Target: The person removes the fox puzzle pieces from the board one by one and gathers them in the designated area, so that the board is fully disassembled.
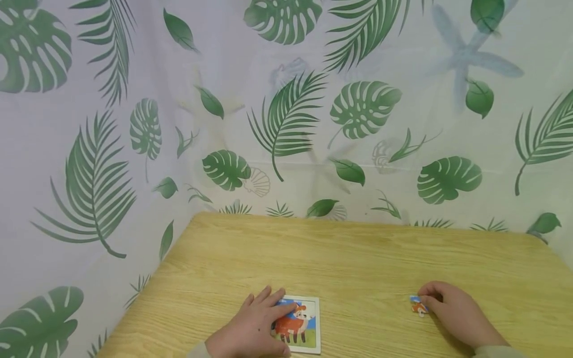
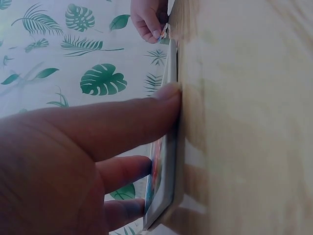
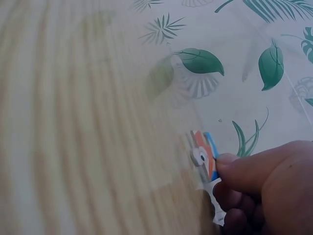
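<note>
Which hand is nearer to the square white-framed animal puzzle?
Left. The left hand touches the puzzle from the left side; the right hand is apart from it, farther right, pinching a small multicoloured puzzle piece.

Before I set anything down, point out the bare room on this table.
The table is bare between the framed puzzle and the puzzle piece, and broadly beyond both hands, up to the leaf-print backdrop. It's crowded at the near edge: the left hand rests on the framed puzzle, and the right hand pinches the piece.
</note>
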Demonstrator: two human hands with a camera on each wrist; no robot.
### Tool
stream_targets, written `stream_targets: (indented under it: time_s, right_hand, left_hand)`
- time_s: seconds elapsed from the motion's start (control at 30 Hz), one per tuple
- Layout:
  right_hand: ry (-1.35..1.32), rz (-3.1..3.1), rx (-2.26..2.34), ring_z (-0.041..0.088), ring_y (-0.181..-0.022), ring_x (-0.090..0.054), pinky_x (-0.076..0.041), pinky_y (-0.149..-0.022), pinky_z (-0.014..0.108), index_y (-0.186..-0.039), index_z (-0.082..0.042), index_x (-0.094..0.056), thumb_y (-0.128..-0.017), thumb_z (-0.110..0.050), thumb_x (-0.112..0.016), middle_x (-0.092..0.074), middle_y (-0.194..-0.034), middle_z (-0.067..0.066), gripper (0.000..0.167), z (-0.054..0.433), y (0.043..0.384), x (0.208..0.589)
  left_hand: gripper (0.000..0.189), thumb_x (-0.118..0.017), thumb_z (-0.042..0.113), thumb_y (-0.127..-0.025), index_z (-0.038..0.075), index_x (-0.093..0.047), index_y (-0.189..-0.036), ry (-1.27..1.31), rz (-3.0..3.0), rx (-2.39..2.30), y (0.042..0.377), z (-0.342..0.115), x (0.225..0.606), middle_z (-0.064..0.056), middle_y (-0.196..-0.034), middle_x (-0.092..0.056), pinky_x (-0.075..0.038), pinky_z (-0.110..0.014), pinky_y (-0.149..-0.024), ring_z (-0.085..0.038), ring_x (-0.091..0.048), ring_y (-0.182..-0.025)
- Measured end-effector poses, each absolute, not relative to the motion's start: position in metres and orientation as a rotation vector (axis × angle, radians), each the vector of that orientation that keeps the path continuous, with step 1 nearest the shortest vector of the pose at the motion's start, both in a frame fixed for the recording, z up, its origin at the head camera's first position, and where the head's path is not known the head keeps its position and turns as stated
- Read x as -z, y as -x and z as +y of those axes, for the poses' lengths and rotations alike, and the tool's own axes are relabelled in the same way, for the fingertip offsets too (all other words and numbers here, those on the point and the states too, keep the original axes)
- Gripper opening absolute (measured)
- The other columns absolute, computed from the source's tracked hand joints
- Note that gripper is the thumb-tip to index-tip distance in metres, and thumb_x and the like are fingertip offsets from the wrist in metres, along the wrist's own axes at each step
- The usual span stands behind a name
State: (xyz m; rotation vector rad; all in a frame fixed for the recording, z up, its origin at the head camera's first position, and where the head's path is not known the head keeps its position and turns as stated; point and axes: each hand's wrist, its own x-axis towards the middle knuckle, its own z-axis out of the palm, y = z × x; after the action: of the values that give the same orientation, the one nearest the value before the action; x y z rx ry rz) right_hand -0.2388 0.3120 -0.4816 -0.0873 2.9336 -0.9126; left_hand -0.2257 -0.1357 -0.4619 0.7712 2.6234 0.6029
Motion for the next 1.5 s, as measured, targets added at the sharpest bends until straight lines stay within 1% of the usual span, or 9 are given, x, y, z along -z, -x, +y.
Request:
stream_targets:
  time_s: [0.1, 0.27, 0.5, 0.7, 0.83, 0.97, 1.17, 1.3, 1.5]
  right_hand:
    - [0.116, 2.966, 0.872, 0.020, -0.095, -0.062, -0.049, -0.081, 0.047, -0.104, -0.013, -0.071, -0.101, -0.023, -0.062, -0.069, -0.102, -0.001, 0.014, 0.311, 0.241, 0.482]
    - [0.141, 2.981, 0.853, 0.016, -0.086, -0.058, -0.047, -0.076, 0.042, -0.099, -0.015, -0.071, -0.098, -0.019, -0.065, -0.068, -0.096, -0.003, 0.007, 0.308, 0.240, 0.481]
    - [0.112, 2.974, 0.822, 0.016, -0.082, -0.056, -0.047, -0.073, 0.041, -0.099, -0.013, -0.070, -0.099, -0.020, -0.065, -0.068, -0.096, -0.003, 0.008, 0.306, 0.240, 0.480]
    - [0.073, 2.979, 0.798, 0.015, -0.083, -0.057, -0.048, -0.074, 0.042, -0.100, -0.012, -0.070, -0.099, -0.020, -0.065, -0.068, -0.096, -0.003, 0.010, 0.306, 0.242, 0.482]
    - [0.068, 2.994, 0.798, 0.015, -0.081, -0.057, -0.048, -0.073, 0.042, -0.100, -0.012, -0.071, -0.099, -0.020, -0.066, -0.068, -0.094, -0.004, 0.010, 0.306, 0.240, 0.482]
    - [0.064, 3.012, 0.824, 0.016, -0.084, -0.060, -0.050, -0.076, 0.045, -0.101, -0.012, -0.071, -0.099, -0.022, -0.066, -0.069, -0.097, -0.002, 0.012, 0.305, 0.237, 0.483]
    - [0.032, 3.010, 0.900, 0.018, -0.093, -0.062, -0.050, -0.081, 0.046, -0.105, -0.014, -0.071, -0.100, -0.030, -0.065, -0.069, -0.101, -0.003, 0.018, 0.308, 0.232, 0.485]
    - [0.031, 2.962, 0.995, 0.021, -0.098, -0.063, -0.051, -0.084, 0.049, -0.110, -0.012, -0.071, -0.101, -0.036, -0.064, -0.070, -0.104, -0.002, 0.026, 0.309, 0.228, 0.485]
    - [-0.007, 2.945, 1.025, 0.021, -0.099, -0.062, -0.050, -0.084, 0.048, -0.113, -0.013, -0.071, -0.102, -0.041, -0.059, -0.070, -0.106, -0.001, 0.032, 0.307, 0.223, 0.483]
  left_hand:
    - [0.083, -0.081, 0.054, -0.079, 0.037, -0.046, -0.153, -0.768, 2.625, -0.594, 0.228, -0.135, 0.461, -0.005, -0.164, -0.028, -0.017, -0.072, -0.110, -0.040, -0.016, -0.151]
    - [0.085, -0.083, 0.054, -0.078, 0.037, -0.046, -0.152, -0.773, 2.637, -0.589, 0.226, -0.135, 0.460, -0.006, -0.164, -0.029, -0.018, -0.072, -0.110, -0.040, -0.017, -0.151]
    - [0.084, -0.083, 0.051, -0.077, 0.036, -0.047, -0.152, -0.789, 2.642, -0.605, 0.225, -0.135, 0.461, -0.007, -0.163, -0.031, -0.019, -0.073, -0.110, -0.043, -0.019, -0.150]
    - [0.085, -0.082, 0.052, -0.078, 0.033, -0.046, -0.153, -0.784, 2.628, -0.631, 0.225, -0.136, 0.463, -0.006, -0.164, -0.029, -0.015, -0.071, -0.111, -0.041, -0.016, -0.151]
    - [0.088, -0.084, 0.052, -0.076, 0.033, -0.046, -0.153, -0.779, 2.631, -0.635, 0.227, -0.136, 0.463, -0.006, -0.164, -0.030, -0.017, -0.072, -0.110, -0.041, -0.018, -0.151]
    - [0.091, -0.085, 0.053, -0.075, 0.033, -0.045, -0.153, -0.758, 2.627, -0.642, 0.227, -0.135, 0.462, -0.007, -0.164, -0.030, -0.017, -0.072, -0.111, -0.039, -0.019, -0.151]
    - [0.098, -0.086, 0.054, -0.074, 0.025, -0.042, -0.156, -0.769, 2.624, -0.620, 0.230, -0.136, 0.458, -0.009, -0.164, -0.029, -0.020, -0.069, -0.111, -0.037, -0.021, -0.150]
    - [0.100, -0.085, 0.052, -0.074, 0.021, -0.040, -0.157, -0.760, 2.595, -0.624, 0.230, -0.141, 0.458, -0.008, -0.165, -0.027, -0.019, -0.065, -0.114, -0.034, -0.019, -0.152]
    - [0.102, -0.082, 0.057, -0.076, 0.017, -0.037, -0.158, -0.788, 2.610, -0.577, 0.230, -0.145, 0.461, -0.006, -0.165, -0.026, -0.019, -0.063, -0.115, -0.032, -0.019, -0.152]
